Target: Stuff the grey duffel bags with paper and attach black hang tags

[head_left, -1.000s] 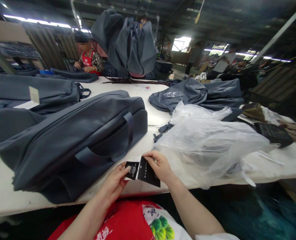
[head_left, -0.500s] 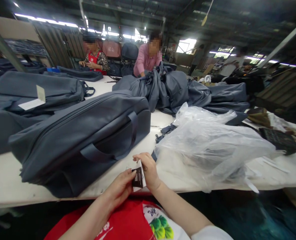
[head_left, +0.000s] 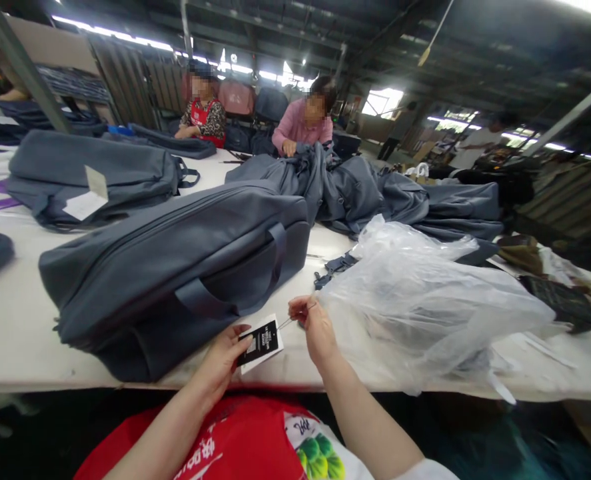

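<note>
Between thumb and fingers, my left hand [head_left: 228, 353] pinches a black-and-white hang tag [head_left: 262, 341] with printed text. A thin string [head_left: 286, 324] runs from the tag's upper corner to my right hand [head_left: 315, 327], whose fingertips are closed on it. Both hands are over the table's near edge. Just beyond them lies a dark blue-grey bag [head_left: 175, 267] on its side, its strap handle [head_left: 210, 300] facing me. The left fingers are close to the bag's lower side; I cannot tell whether they touch it.
Clear plastic bags [head_left: 425, 293] lie at right on the white table [head_left: 15, 333]. Another bag with paper tags [head_left: 95, 177] is at left. Piled blue-grey bags [head_left: 360, 190] fill the far side, where a person in pink [head_left: 305, 123] and one in a red apron [head_left: 202, 117] are.
My hands have moved apart. The tag now faces up in my left hand, and its string is stretched out to my right hand. A bag at far left has shifted away.
</note>
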A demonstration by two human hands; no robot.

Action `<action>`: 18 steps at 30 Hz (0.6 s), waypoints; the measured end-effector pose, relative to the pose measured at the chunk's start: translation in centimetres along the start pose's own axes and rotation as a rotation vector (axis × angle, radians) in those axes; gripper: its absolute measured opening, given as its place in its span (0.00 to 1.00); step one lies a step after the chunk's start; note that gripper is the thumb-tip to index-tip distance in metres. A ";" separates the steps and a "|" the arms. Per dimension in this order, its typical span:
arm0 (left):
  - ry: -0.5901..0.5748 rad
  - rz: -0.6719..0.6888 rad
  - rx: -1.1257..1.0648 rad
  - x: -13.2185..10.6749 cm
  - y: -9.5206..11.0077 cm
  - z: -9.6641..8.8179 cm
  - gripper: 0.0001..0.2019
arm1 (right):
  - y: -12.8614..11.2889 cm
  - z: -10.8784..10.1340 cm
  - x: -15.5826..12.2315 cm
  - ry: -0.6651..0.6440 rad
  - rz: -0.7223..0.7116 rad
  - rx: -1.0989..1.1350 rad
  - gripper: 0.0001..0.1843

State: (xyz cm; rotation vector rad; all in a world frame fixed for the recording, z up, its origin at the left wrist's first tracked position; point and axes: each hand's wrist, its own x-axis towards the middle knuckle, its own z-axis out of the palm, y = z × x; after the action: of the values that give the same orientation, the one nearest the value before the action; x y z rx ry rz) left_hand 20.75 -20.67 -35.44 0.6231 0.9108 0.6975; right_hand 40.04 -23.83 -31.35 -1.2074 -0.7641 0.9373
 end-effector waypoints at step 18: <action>0.116 0.630 0.644 -2.5 -0.4 1.8 0.11 | 0.8 7.4 -4.4 -0.250 0.117 -0.045 0.33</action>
State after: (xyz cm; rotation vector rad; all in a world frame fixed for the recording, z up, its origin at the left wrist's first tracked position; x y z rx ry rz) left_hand 21.34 -23.18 -33.62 1.4952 1.0583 1.0096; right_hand 31.41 -24.63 -30.63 -1.1978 -0.9237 1.1886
